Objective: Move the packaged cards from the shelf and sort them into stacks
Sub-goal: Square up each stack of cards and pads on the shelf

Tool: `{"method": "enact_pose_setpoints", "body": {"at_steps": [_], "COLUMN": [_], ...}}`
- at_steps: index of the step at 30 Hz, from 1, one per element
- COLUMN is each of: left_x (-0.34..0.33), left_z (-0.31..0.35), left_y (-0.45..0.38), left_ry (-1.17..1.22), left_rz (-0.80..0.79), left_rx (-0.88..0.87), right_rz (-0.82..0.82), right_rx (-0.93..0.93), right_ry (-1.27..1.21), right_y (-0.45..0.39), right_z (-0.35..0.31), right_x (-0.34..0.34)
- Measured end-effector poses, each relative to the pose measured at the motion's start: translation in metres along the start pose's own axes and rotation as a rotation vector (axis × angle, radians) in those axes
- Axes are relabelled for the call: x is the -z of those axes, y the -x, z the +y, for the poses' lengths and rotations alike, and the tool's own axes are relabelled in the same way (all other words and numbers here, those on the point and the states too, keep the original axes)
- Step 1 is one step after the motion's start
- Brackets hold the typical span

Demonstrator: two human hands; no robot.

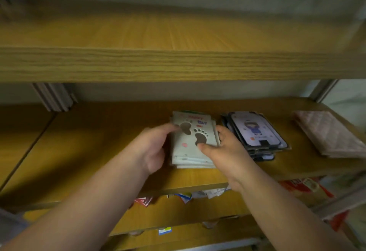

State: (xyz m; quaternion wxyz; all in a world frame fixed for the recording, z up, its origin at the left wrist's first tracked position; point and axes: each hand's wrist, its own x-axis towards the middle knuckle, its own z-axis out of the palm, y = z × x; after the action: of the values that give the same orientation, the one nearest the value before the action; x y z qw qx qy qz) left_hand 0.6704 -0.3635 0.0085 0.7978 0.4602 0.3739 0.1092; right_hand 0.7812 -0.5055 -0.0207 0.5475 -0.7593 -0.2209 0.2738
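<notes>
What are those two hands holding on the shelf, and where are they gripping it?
The footprint card stack: the left hand grips its left edge, the right hand its right edge, thumb on top.

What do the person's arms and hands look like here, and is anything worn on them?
Both forearms are bare as far as the frame shows: no sleeves, gloves, watch or bracelet. The left hand and right hand show no rings on the fingers that can be seen, though the picture is somewhat blurred. Nails look short and unpainted.
</notes>
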Motion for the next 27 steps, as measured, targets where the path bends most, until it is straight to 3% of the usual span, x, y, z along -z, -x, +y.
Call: {"method": "enact_pose_setpoints", "body": {"at_steps": [3, 6, 10, 15, 17, 27], "left_x": [0.001, 0.002, 0.015, 0.028, 0.03, 0.029], "left_z": [0.012, 0.011, 0.0, -0.008, -0.015, -0.036], "left_y": [0.0, 0.001, 0.004, 0.011, 0.012, 0.01], "left_ry": [-0.022, -0.106, -0.191, -0.573, -0.66, -0.743], "left_rz": [-0.12, -0.119, -0.094, -0.12, -0.165, -0.179], "left_rx": [0.083, 0.029, -0.192, -0.648, -0.757, -0.742], "right_rz": [-0.018, -0.015, -0.01, 0.007, 0.0, -0.007], "right_rx": [-0.062, -0.096, -0.049, 0.35, 0.432, 0.408], "right_ry": [-0.157, -0.212, -0.209, -0.002, 0.019, 0.094], "right_y": [0.002, 0.005, 0.0, 0.003, 0.008, 0.01], "right_z": [0.004, 0.002, -0.003, -0.011, -0.003, 0.019], "right_x": [0.0, -0.008, -0.011, -0.013, -0.015, -0.016]}}
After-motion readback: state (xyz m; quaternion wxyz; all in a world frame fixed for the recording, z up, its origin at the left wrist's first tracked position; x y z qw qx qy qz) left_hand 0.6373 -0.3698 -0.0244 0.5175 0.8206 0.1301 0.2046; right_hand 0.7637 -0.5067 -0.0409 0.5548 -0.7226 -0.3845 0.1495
